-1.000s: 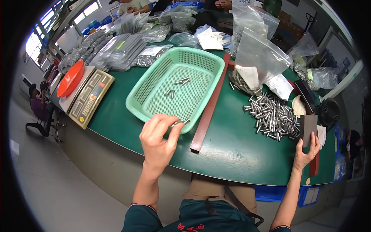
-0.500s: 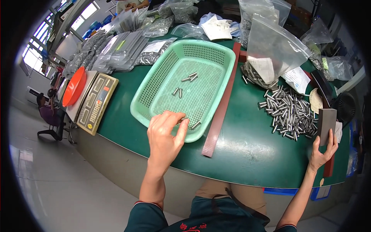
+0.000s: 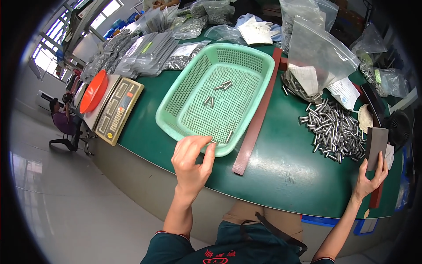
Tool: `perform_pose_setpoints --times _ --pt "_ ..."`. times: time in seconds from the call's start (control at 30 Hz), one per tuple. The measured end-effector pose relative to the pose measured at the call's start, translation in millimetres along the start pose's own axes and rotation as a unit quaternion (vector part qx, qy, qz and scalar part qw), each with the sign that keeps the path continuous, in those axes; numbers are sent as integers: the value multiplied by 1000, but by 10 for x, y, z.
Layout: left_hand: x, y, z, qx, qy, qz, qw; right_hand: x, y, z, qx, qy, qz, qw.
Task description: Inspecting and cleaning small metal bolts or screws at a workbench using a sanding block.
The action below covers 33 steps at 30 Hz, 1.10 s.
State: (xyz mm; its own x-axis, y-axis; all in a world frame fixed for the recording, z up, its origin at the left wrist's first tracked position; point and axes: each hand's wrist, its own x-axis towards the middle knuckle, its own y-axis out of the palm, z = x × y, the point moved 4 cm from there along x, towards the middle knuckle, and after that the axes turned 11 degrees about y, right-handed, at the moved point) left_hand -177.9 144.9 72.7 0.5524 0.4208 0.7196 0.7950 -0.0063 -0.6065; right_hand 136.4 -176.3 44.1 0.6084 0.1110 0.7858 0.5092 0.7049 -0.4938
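One green perforated plastic basket (image 3: pixel 246 66) holds about five short metal pins (image 3: pixel 210 101). The left hand (image 3: pixel 192 163) pinches its near rim; the right hand (image 3: pixel 370 176) grips a dark flat rectangular block (image 3: pixel 376 141).

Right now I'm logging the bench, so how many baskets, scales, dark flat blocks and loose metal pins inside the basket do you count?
Green basket: 1
Weighing scale: 1
Dark flat block, held by the right hand: 1
Metal pins in the basket: about 6; the left hand at the rim may hide more
Total: about 9
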Motion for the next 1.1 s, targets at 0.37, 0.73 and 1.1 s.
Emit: perform_pose_setpoints --times 0.37,0.73,1.1 --pt "-94 32 -29 27 15 -52 998 -19 23 21 -23 -18 26 999" --pt "1079 416 1015 4 11 373 928 -51 -26 17 -52 -33 90 994" --pt "1056 985 1180 -36 111 498 859 -70 44 -66 -25 1 112 993"
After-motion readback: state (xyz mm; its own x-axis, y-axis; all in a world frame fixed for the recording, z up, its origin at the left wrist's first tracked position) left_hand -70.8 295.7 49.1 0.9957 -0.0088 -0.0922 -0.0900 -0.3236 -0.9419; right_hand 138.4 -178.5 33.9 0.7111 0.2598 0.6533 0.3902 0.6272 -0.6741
